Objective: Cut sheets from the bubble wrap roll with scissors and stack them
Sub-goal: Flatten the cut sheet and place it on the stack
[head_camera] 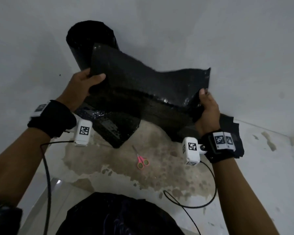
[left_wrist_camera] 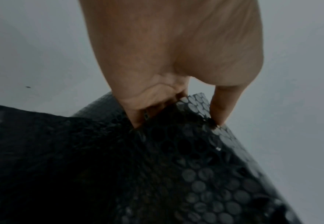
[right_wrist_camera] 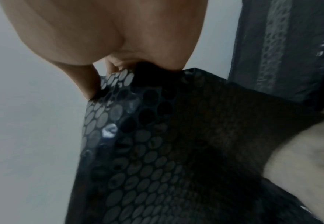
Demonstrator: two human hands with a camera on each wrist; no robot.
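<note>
I hold a black bubble wrap sheet (head_camera: 143, 85) up in the air between both hands. My left hand (head_camera: 87, 82) pinches its left edge, thumb on top; the left wrist view shows the left hand (left_wrist_camera: 176, 109) with fingers curled into the bubble wrap sheet (left_wrist_camera: 186, 159). My right hand (head_camera: 207, 107) grips the right lower corner, and the right wrist view shows the right hand (right_wrist_camera: 119, 71) pinching the bubble wrap sheet (right_wrist_camera: 147, 136). The black roll (head_camera: 90, 43) stands upright behind the sheet. Pink-handled scissors (head_camera: 141, 160) lie on the floor below, untouched.
A stack of black sheets (head_camera: 232, 133) lies on the floor under my right wrist. Another loose piece of bubble wrap (head_camera: 115, 131) lies below the left hand. Camera cables (head_camera: 202, 200) trail over the stained floor. A dark bundle (head_camera: 117, 217) sits at the bottom.
</note>
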